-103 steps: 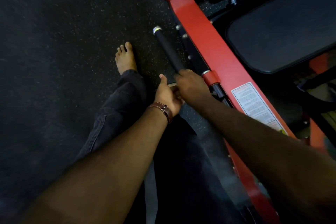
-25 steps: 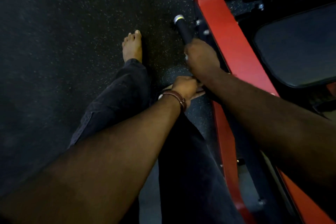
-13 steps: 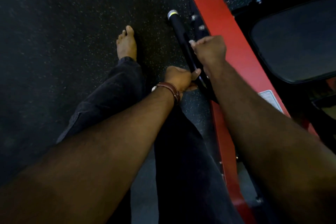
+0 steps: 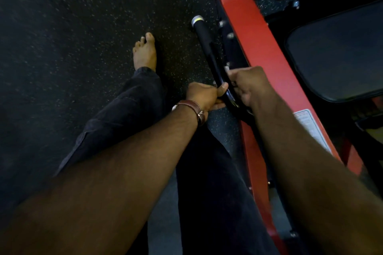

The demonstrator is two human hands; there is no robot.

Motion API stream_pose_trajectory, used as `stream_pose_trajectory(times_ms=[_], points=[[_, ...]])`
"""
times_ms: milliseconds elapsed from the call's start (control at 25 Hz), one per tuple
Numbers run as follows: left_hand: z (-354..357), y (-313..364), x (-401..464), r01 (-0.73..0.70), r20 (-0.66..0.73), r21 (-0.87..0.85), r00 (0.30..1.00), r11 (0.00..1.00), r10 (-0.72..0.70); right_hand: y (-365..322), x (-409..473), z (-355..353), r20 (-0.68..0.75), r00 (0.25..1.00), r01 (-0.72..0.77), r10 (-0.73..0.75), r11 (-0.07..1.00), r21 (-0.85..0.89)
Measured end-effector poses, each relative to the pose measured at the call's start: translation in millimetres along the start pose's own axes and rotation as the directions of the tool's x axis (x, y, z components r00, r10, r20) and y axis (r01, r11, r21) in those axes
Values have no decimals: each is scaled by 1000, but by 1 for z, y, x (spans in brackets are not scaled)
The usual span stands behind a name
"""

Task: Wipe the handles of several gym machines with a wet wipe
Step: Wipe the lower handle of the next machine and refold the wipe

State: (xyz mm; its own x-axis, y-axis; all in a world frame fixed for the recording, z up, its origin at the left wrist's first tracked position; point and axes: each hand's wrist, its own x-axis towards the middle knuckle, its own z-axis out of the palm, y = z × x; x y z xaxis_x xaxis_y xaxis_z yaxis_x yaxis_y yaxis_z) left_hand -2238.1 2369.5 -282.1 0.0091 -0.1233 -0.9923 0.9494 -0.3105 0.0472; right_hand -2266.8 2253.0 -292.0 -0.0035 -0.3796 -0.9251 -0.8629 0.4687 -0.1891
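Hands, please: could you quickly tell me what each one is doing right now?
Left hand: closed on the black handle, thumb on top.
Right hand: curled around the handle, a white scrap at its fingertips.

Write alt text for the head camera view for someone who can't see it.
Both hands hold a black handle beside a red machine frame: the left hand grips its near end, the right hand closes on it, a bit of white wipe showing. A bare foot rests on the floor.
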Motion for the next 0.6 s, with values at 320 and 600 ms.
stream_pose_trajectory(times_ms=[320,600], points=[[1,2,-1,27,-27,-34,999,999,-28,-22,17,37,93,720,567,-688,506,-649],[-1,6,3,49,-2,-77,999,996,-49,-45,32,65,299,638,613,-709,233,-755]])
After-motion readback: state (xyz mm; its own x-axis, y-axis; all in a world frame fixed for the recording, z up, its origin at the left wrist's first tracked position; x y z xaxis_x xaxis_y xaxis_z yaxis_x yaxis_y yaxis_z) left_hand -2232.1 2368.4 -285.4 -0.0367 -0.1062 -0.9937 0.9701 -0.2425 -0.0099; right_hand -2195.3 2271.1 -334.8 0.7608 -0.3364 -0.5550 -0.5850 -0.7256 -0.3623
